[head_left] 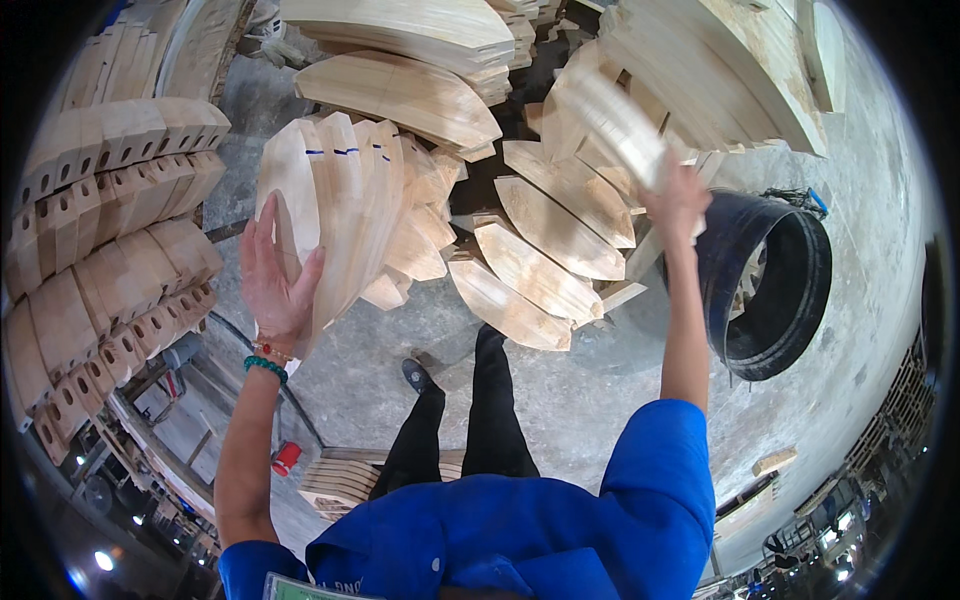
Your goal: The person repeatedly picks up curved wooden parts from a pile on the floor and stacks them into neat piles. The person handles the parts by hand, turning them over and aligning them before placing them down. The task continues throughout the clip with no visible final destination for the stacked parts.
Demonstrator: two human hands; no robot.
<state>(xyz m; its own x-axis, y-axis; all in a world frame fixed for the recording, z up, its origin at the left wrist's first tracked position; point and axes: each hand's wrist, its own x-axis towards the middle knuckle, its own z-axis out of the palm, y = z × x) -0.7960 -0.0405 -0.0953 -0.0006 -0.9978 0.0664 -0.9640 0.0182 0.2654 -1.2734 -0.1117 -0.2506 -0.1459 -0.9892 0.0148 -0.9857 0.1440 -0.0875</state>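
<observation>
My left hand (275,275) lies with spread fingers against the outer face of a row of pale, shaped wooden boards (352,205) standing on edge. Short blue marks cross the tops of several of them. At the right, my right hand (678,200) is closed on the near end of a pale wooden piece (620,122); both are blurred by motion. The piece is held above stacked boards, and its exact shape is smeared. Between my hands, several curved boards (550,225) lie fanned side by side, with pointed ends toward me.
A black drum (818,290), open toward me, lies beside my right forearm. Rows of wooden blocks with oval holes (115,150) are stacked at the left. Larger boards (410,90) and a big curved stack (725,60) lie farther off. A red object (286,459) sits near my left forearm.
</observation>
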